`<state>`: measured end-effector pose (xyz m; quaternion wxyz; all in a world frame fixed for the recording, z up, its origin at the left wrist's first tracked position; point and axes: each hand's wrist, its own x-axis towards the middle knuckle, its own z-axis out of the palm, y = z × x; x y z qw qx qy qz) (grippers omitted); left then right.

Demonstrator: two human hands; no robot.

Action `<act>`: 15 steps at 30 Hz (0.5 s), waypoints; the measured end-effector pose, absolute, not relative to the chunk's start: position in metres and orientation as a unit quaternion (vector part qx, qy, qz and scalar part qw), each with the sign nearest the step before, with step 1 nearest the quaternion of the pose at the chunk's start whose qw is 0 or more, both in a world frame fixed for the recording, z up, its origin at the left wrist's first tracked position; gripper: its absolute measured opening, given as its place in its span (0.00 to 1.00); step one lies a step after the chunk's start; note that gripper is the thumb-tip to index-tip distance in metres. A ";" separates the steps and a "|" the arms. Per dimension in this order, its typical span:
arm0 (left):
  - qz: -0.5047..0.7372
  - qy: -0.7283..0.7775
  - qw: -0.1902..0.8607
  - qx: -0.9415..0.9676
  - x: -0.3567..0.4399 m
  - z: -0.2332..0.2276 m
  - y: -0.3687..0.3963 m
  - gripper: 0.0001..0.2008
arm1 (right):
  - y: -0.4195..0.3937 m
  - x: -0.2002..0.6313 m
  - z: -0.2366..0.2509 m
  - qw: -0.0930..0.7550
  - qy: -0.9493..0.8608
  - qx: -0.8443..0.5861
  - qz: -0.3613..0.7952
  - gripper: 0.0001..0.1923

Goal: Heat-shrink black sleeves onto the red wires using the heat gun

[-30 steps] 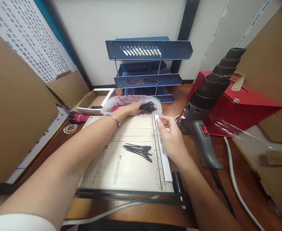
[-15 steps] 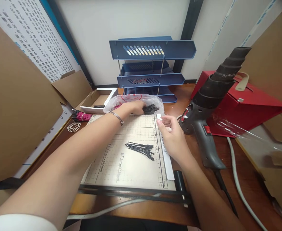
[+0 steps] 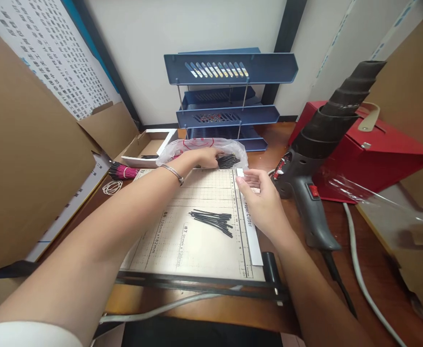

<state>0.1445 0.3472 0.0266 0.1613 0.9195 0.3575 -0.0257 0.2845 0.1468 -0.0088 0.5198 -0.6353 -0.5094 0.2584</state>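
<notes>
Head view: left hand (image 3: 206,157) pinches black tubes (image 3: 228,161); right hand (image 3: 264,200) hovers, grip spread.

Bare forearms, white sleeve (image 3: 27,335) — silver bracelet (image 3: 172,172) on left wrist

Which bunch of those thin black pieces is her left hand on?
The bunch in the plastic bag, under the left hand; the loose pile lies untouched on the cutter board.
</notes>
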 end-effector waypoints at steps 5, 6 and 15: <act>0.135 0.401 0.154 0.893 0.121 0.045 0.292 0.32 | 0.144 0.291 -0.004 0.485 -0.550 -0.633 0.248 0.16; 0.156 0.397 0.150 0.892 0.115 0.048 0.273 0.27 | 0.142 0.292 -0.002 0.475 -0.567 -0.626 0.247 0.12; 0.121 0.386 0.052 0.913 0.061 0.026 0.108 0.28 | 0.130 0.300 0.003 0.313 -0.772 -0.517 0.196 0.02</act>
